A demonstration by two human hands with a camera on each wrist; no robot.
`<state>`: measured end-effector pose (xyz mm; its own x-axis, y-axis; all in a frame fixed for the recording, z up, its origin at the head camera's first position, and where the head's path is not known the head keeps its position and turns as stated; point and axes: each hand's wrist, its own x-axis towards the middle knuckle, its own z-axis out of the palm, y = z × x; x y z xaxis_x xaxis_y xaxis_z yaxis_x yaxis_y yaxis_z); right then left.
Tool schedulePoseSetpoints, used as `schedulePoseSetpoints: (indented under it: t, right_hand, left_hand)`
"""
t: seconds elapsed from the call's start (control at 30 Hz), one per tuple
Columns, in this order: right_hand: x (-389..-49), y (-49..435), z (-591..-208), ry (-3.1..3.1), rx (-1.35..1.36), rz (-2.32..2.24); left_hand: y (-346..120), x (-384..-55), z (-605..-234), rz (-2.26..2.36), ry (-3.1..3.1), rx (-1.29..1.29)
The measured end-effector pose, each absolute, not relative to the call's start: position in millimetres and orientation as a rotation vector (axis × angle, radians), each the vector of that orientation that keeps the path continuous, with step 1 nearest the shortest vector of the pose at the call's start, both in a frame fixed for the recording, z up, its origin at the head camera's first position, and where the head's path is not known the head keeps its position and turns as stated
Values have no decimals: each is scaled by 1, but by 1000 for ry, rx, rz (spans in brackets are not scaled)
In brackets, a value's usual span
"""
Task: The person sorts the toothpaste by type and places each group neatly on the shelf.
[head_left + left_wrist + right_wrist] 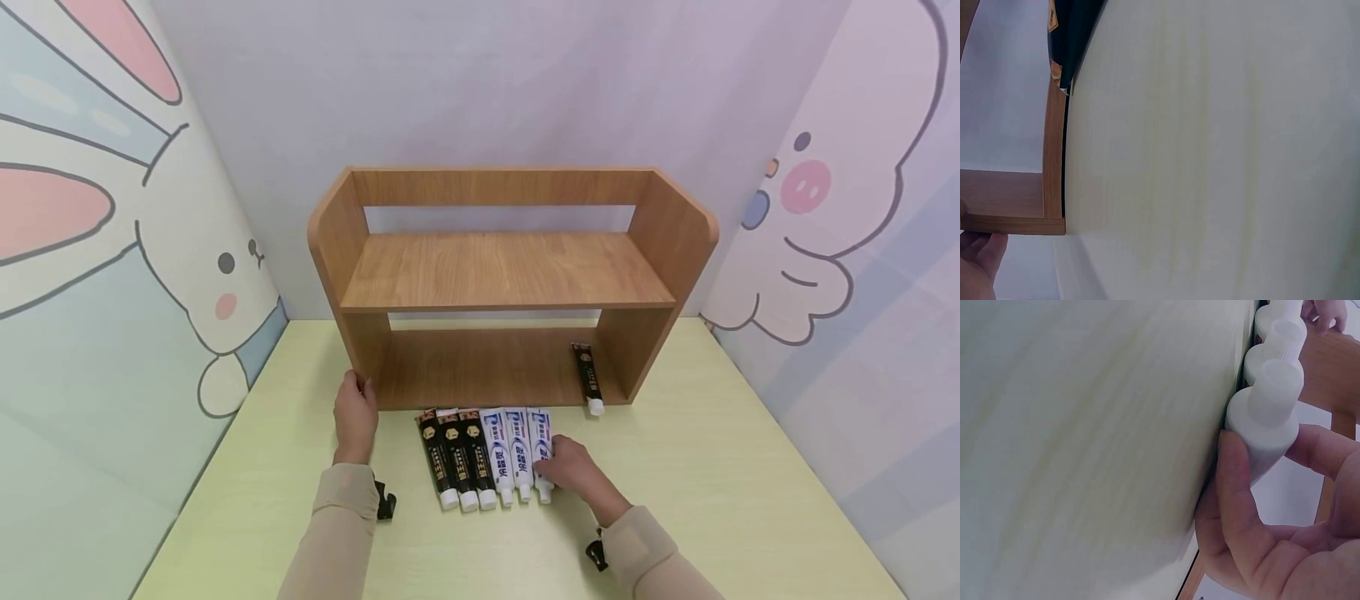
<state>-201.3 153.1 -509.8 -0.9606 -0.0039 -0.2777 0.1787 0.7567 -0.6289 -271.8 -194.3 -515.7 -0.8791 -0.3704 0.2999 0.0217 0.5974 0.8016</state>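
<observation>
one white tube (541, 446), rightmost of six on the table (750, 500), was pinched between the right hand's (573, 467) thumb and fingers; one wooden shelf (510, 267), behind, was gripped by the left hand (355, 421). step, apparently: pick-up; next move seemingly called for lifting clear of the adjoining tube (519, 450).

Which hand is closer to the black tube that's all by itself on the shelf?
Right. The right hand, gripping the end white tube, is in front of the black tube. The left hand is farther away, gripping the left side of the shelf.
</observation>
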Motion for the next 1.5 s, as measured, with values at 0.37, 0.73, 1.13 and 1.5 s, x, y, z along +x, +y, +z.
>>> schedulePoseSetpoints:
  t: [0.37,0.73,1.13,1.5]
  right_hand:
    - [-202,155,-510,2695,139,-1011]
    - [-202,157,-508,2643,188,-1068]
    - [-200,161,-503,2612,217,-1129]
    - [-198,165,-497,2587,233,-1226]
  left_hand:
    - [-194,-271,-516,-1217,-2390,281]
    - [-194,-274,-520,-1114,-2359,253]
    - [-193,-273,-519,-1146,-2362,262]
    - [-194,-274,-519,-1138,-2367,264]
